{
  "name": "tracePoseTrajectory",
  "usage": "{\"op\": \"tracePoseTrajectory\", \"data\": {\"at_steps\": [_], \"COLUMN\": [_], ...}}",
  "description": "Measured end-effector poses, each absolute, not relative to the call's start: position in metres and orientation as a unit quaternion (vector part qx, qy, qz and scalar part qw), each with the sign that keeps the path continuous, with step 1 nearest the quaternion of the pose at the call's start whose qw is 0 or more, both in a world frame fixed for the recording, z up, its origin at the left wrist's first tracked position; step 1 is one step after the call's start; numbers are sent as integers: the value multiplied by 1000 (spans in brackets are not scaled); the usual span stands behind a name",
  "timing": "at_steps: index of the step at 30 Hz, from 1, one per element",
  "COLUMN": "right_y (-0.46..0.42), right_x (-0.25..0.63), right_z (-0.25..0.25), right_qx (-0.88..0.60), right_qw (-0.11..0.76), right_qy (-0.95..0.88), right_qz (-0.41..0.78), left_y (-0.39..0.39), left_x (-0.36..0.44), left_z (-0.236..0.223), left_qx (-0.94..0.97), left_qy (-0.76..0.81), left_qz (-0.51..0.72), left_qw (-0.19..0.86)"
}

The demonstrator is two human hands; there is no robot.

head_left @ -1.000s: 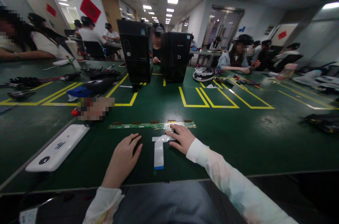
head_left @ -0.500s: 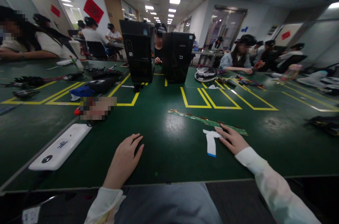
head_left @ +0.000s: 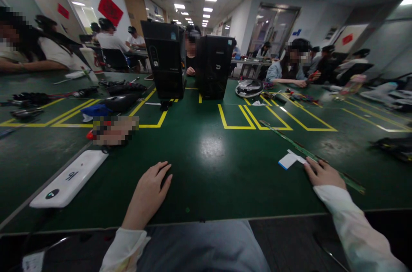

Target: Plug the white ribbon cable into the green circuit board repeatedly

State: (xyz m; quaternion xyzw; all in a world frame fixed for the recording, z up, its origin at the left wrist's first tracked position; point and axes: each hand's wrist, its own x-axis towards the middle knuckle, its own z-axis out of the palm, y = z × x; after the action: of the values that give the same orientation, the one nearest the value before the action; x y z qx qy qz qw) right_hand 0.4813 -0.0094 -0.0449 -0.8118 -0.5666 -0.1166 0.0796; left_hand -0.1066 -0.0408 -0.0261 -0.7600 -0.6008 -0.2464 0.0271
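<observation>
1. Ahead, upright on the worktop [head_left: 206,194]: two black towers [head_left: 165,61], close together, partly hiding a person [head_left: 191,62] behind.
2. Off to the left: cables [head_left: 32,98], a blue item [head_left: 96,111], a blurred object [head_left: 116,131] and, nearer, a white device [head_left: 69,177] lying slantwise, well apart from both hands.
3. To the right: yellow tape lines [head_left: 238,128] and, by the view's edge, a black bundle [head_left: 394,145].
4. Slanting from among the tape lines toward the near edge: a long green board [head_left: 302,149]; just beside it, a white ribbon [head_left: 287,160] with a blue end.
5. With the left hand [head_left: 148,192], resting palm down, released, fingers loosely bent.
6. With the right hand [head_left: 325,174], covering part of the board, fingers slightly apart, fingertips at the ribbon; cannot tell whether pinching or merely pressing.
</observation>
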Motion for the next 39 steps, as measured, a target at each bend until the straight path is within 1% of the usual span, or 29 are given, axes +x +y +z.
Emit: {"op": "tracePoseTrajectory", "data": {"at_steps": [4, 10, 15, 27, 31, 34, 37, 39], "right_y": [-9, -2, 13, 18, 19, 20, 25, 30], "right_x": [473, 469, 481, 479, 482, 489, 495, 494], "right_z": [-32, -22, -21, -13, -16, -22, -27, -30], "right_qx": [-882, -900, -910, -920, -921, -908, -858, -822], "right_qw": [77, 119, 129, 84, 88, 84, 68, 65], "right_qy": [-462, -414, -391, -384, -380, -407, -500, -557], "right_qz": [-54, -66, -45, -9, -19, -54, -94, -101], "left_y": [-41, -41, -41, -40, -40, -40, -40, -40], "left_x": [-107, -107, -108, -107, -108, -109, -109, -109], "left_z": [-26, -27, -28, -28, -28, -28, -29, -28], "left_qx": [-762, -761, -762, -761, -761, -763, -764, -764], "left_qy": [-600, -599, -600, -595, -599, -598, -598, -599], "left_qz": [-242, -248, -244, -255, -246, -243, -242, -238], "left_qw": [26, 26, 25, 30, 31, 30, 29, 28]}}
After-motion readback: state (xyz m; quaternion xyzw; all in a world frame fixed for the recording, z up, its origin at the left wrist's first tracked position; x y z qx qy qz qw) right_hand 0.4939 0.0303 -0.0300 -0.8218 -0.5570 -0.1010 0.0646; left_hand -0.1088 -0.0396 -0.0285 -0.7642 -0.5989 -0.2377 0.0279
